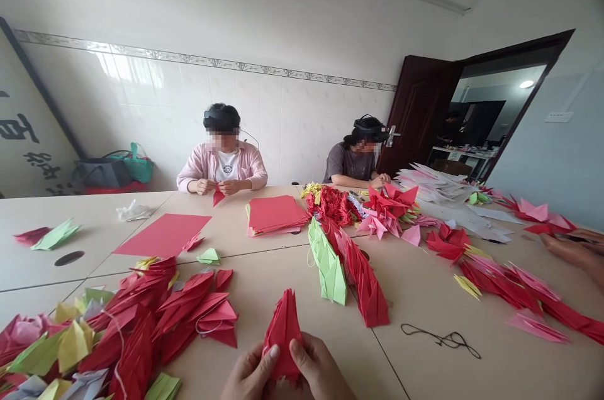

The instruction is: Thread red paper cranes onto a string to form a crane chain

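Note:
A folded red paper piece (283, 331) stands upright at the near table edge, pinched from both sides. My left hand (248, 375) grips its lower left side, thumb pressed on the paper. My right hand (318, 372) grips its lower right side, thumb against the fold. Both hands are closed on it. A large heap of folded red, yellow and green paper shapes (141, 331) lies just left of my hands. A row of stacked green folds (328, 261) and red folds (363, 277) lies ahead to the right.
Two people sit across the beige table (264, 274), each folding red paper. A flat red sheet (163, 234), a red paper stack (276, 213), a black cord (443, 338) and white sheets (453, 199) lie about. Another person's hand (573, 249) rests at the right edge.

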Available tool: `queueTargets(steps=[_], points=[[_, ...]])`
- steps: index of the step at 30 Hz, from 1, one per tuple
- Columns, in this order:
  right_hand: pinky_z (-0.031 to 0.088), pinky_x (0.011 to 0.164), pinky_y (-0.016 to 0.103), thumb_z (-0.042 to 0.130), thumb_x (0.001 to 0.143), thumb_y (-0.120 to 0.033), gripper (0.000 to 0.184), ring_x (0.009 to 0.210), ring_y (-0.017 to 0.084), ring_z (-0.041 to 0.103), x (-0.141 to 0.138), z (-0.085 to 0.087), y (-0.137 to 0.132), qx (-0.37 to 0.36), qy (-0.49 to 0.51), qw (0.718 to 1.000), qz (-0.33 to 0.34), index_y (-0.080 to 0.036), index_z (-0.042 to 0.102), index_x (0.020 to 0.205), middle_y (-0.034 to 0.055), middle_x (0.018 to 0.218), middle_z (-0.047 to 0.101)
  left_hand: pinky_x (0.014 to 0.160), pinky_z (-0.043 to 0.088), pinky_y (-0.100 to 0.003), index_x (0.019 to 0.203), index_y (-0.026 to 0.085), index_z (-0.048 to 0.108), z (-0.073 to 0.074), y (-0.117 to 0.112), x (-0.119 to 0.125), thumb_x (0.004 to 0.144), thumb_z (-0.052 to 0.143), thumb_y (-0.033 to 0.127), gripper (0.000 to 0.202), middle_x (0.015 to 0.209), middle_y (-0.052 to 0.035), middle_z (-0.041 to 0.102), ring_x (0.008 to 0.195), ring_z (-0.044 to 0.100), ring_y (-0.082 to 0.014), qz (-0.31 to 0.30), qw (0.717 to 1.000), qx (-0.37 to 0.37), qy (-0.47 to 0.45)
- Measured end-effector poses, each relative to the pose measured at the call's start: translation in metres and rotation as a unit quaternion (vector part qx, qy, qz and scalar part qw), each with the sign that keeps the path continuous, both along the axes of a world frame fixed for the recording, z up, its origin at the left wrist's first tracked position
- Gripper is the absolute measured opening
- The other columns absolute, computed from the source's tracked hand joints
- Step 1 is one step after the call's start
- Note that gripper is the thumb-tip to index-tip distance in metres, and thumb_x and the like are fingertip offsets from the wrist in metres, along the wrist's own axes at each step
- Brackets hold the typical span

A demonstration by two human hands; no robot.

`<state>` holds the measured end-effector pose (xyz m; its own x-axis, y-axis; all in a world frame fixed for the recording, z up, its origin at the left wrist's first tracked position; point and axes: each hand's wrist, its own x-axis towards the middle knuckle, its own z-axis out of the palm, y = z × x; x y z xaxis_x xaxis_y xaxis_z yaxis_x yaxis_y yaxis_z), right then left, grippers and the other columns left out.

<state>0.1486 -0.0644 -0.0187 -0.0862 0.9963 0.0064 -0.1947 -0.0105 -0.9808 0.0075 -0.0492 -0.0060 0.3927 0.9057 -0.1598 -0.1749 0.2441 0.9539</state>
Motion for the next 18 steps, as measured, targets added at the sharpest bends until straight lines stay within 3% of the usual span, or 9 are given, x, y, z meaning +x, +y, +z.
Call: queueTargets(steps=[4,9,11,15,18], points=[[0.042,0.069,0.028,0.060,0.076,-0.067,0.056,0.067,0.015,0.049,0.0000,-0.0009,-0.0010,0.011,-0.027,0.999,-0.025,-0.012,0.066,0.083,0.0032,0.069,0.056,0.064,0.044,-0.023,0.077,0.014,0.070,0.0035,0.0031,-0.0017,0.067,0.074,0.055,0.043,0.064,-0.0011,0.062,0.065,0.052,-0.0167,0.008,1.000,0.026,-0.002],[0.039,0.059,0.026,0.055,0.074,-0.074,0.065,0.055,0.012,0.044,-0.0004,-0.0047,-0.0022,-0.012,0.006,0.999,0.037,-0.011,0.066,0.086,0.0012,0.060,0.051,0.051,0.041,-0.023,0.076,0.013,0.069,0.0006,0.0003,-0.0008,0.067,0.071,0.061,0.049,0.054,0.0002,0.055,0.045,0.039,-0.0099,-0.032,0.999,0.017,-0.018],[0.037,0.055,0.025,0.052,0.075,-0.075,0.066,0.051,0.011,0.041,-0.0005,-0.0047,-0.0017,-0.019,0.008,0.999,0.047,-0.011,0.066,0.086,0.0003,0.059,0.049,0.053,0.042,-0.024,0.078,0.014,0.068,-0.0016,-0.0005,0.0009,0.069,0.066,0.066,0.052,0.054,0.0001,0.053,0.047,0.043,-0.0115,-0.031,0.999,0.013,-0.026],[0.038,0.062,0.026,0.056,0.077,-0.070,0.060,0.062,0.014,0.046,-0.0002,-0.0035,0.0001,-0.001,-0.020,1.000,0.007,-0.012,0.065,0.085,0.0027,0.068,0.053,0.063,0.044,-0.024,0.072,0.014,0.066,-0.0031,0.0019,0.0004,0.069,0.071,0.060,0.046,0.061,-0.0008,0.056,0.062,0.051,-0.0157,0.010,0.999,0.038,-0.010],[0.038,0.064,0.026,0.060,0.076,-0.067,0.055,0.068,0.015,0.047,-0.0001,-0.0042,0.0001,0.014,-0.053,0.998,-0.036,-0.012,0.063,0.080,0.0043,0.072,0.055,0.055,0.038,-0.020,0.067,0.014,0.064,-0.0017,0.0023,-0.0014,0.068,0.074,0.055,0.042,0.060,0.0015,0.052,0.057,0.044,-0.0122,0.037,0.998,0.057,0.014]])
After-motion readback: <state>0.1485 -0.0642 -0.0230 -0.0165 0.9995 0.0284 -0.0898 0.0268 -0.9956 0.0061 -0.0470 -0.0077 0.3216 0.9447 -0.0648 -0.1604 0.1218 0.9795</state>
